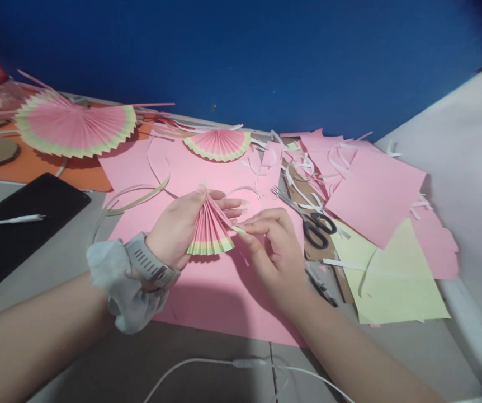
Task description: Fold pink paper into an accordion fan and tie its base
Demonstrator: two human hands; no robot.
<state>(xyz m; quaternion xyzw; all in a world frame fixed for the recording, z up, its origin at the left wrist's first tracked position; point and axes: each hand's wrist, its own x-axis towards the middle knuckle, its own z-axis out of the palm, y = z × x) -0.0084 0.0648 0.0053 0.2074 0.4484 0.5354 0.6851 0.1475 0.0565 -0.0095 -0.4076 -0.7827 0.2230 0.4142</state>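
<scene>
A small pleated paper fan (211,229), pink with a yellow-green rim, is in my left hand (182,221), its thumb at the narrow top and other fingers behind the folds. On the right, my right hand (272,243) pinches the fan's end pleat at its pale green tip between thumb and fingers. Both hands are over a large pink paper sheet (207,302). Beyond them lies another small pleated fan (218,144) in the same colours. A bigger pleated fan (77,126) rests at the back left.
Black-handled scissors (319,229) and a cutter knife (321,285) lie right of my hands. Further right are pink sheets (377,196), a yellow-green sheet (400,280) and paper strips. A black tablet-like slab (23,224) lies left; a white cable (249,364) runs in front. A blue wall (241,61) stands behind.
</scene>
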